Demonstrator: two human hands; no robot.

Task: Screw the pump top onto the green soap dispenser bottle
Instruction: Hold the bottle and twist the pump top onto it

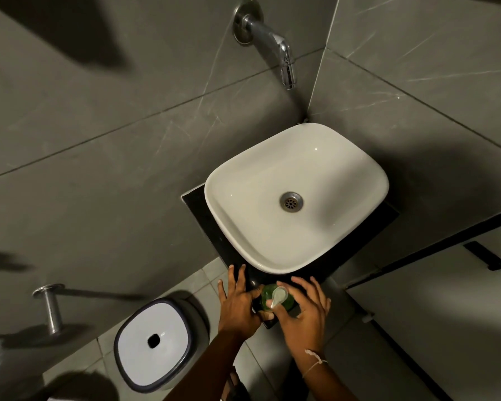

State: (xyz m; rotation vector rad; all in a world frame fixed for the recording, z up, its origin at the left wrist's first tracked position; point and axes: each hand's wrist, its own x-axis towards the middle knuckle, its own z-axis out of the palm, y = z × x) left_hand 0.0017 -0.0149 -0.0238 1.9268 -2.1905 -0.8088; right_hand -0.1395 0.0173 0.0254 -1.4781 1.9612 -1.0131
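The green soap dispenser bottle (268,296) stands upright on the front corner of the black counter (195,202), just before the basin. The white pump top (278,296) sits on its neck, nozzle pointing toward me. My right hand (308,312) curls around the bottle from the right, index finger behind the pump and thumb in front of it. My left hand (237,303) lies on the counter's edge with fingers spread, its thumb touching the bottle's left side. The bottle's lower body is hidden by both hands.
A white basin (243,227) fills most of the counter, with a chrome wall tap (284,57) above it. Below left on the tiled floor stands a white-lidded bin (154,340). A metal wall holder (51,306) sticks out at the left. A white door (446,314) is at the right.
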